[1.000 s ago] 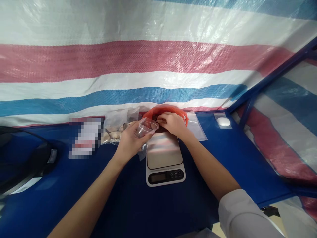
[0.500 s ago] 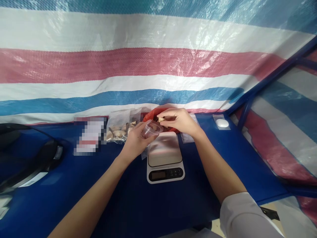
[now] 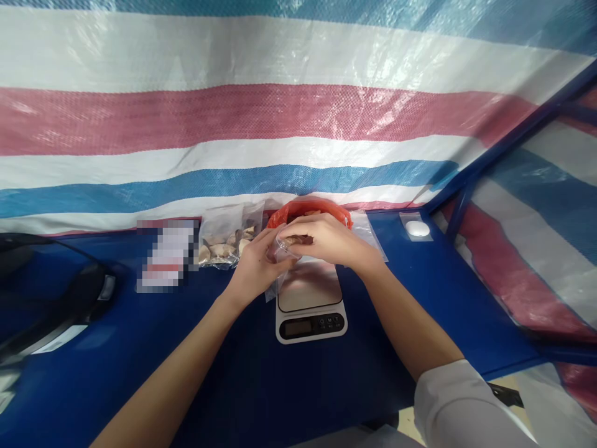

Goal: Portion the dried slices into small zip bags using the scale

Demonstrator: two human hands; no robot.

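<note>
My left hand (image 3: 255,261) is closed around a small clear plastic cup (image 3: 282,247), tilted above the back of a kitchen scale (image 3: 311,286). Over the cup's mouth bends my right hand (image 3: 332,241), fingers pinched together. Brownish dried pieces (image 3: 298,239) show under its fingertips; whether they rest in the cup or in the fingers is partly hidden. Just behind my right hand lies an open red plastic bag (image 3: 310,205) with tan pieces in it. The scale is white with a metal plate, and its display looks dark.
Left of the cup stands a clear bag of tan dried slices (image 3: 222,250). A blurred-out card (image 3: 168,255) and a black strap-like object (image 3: 88,292) lie further left. At right, a white oval object (image 3: 417,229) rests on a small clear bag. Striped sheeting (image 3: 298,118) rises behind the blue table (image 3: 261,386).
My right hand has come from the red bag toward the cup, bringing a pale brown piece to its mouth. More of the red bag shows. My left hand has stayed nearly still.
</note>
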